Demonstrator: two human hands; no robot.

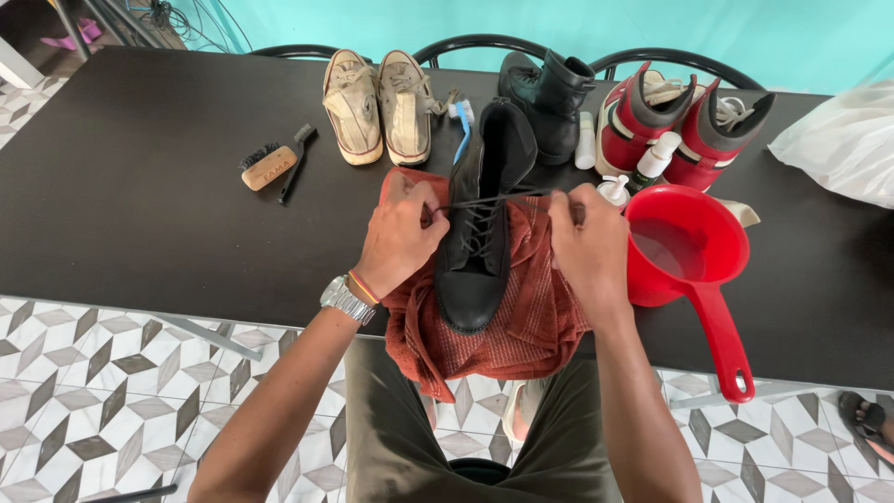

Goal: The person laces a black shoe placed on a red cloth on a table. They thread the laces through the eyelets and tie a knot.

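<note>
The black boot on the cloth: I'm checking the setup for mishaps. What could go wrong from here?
1. The right hand pulls the lace close beside the red water scoop; an elbow jerk might tip it.
2. The rust cloth overhangs the table edge, so the black boot may slide off.

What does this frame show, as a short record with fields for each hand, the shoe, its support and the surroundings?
left hand: pinches one end of the black lace
right hand: pinches the other end
boot: black, toe toward the person, lace stretched across it
cloth: rust red, under the boot, hanging over the table edge
right of boot: red dipper holding water
behind: cream sneakers, second black boot, red sneakers, brushes
</note>
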